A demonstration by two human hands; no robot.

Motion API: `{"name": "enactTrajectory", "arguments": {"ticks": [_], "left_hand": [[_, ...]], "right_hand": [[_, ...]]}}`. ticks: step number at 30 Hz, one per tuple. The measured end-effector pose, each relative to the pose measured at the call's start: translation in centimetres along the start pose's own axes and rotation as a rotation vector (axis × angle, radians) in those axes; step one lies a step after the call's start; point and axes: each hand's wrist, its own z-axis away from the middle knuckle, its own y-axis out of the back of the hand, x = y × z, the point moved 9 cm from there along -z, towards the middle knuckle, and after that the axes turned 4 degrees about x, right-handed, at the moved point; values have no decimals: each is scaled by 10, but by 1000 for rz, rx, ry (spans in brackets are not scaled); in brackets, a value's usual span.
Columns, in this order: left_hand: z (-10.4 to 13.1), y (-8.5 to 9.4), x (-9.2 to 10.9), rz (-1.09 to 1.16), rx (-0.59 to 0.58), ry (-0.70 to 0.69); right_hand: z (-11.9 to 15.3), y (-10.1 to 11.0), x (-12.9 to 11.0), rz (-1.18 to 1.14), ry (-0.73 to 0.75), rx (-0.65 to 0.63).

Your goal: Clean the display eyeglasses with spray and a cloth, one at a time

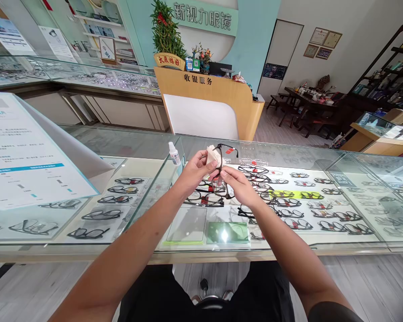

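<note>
A pair of dark-framed eyeglasses (222,154) is held upright on its side above the glass display counter, one temple pointing right. Pinched in my left hand (199,167) is a pale cloth (214,155), pressed against the upper lens. My right hand (237,181) grips the frame near its middle, its fingers closed. A small white spray bottle (174,153) stands on the glass to the left of my hands. Under the glass lie several rows of eyeglasses, some with red tags, partly hidden by my hands.
A large printed sign (30,147) leans on the counter at the left. Beneath the glass near me lies a green card (228,232). Behind the counter (195,256) stands a wooden cashier desk (208,89) with a plant (166,33). Another display case (386,129) is at the right.
</note>
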Motion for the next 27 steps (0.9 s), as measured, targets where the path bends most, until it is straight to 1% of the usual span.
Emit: {"name": "enactTrajectory", "arguments": {"ticks": [6,8,13,18,21,27], "left_hand": [[5,-10,-1,8,-145,37],[5,-11,-3,28,-173,56],[6,-9,-5,41,-151,69],[6,-7,3,-71,-154,-16],[6,-7,6,-91,-165,-47],[7,-16,8,-43,-197,-59]], "right_hand": [[-1,-3,-1,-33,-18,-25],[-1,-4,-2,-61,-21,-29],[-1,-4,1,-136,-36,-34],[-1,-5,-4,-174,-1,-70],[-1,-5,-3,-162,-9,-73],[-2,-3,2,-175,-24,-54]]}}
